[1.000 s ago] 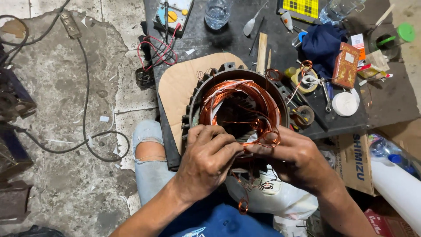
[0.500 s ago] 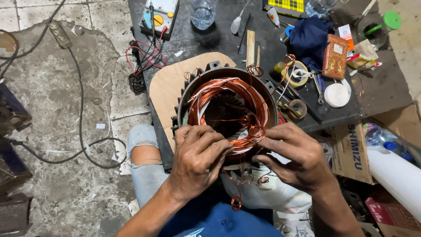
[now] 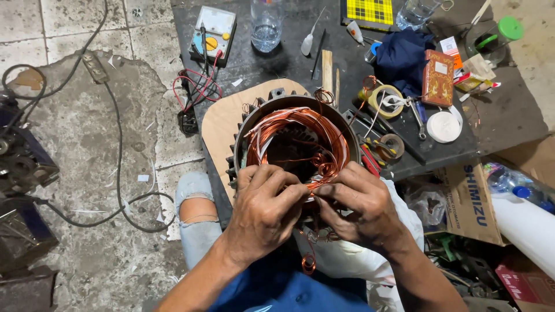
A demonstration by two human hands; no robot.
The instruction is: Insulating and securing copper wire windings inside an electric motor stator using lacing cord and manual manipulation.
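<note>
At the centre of the frame, the copper wire [image 3: 315, 173] of the motor body [image 3: 292, 130] is pinched by the left hand [image 3: 263, 211] and the right hand [image 3: 358, 208], both grips closed on it. The winding seems in hand; careful, gentle pulling would be needed.

A round motor stator [image 3: 292, 136] wound with copper wire [image 3: 300, 124] is seen on a dark counter [image 3: 289, 55]. Its near rim is gripped by the left hand [image 3: 263, 208] and the right hand [image 3: 358, 205], copper strands pinched between fingers.
</note>
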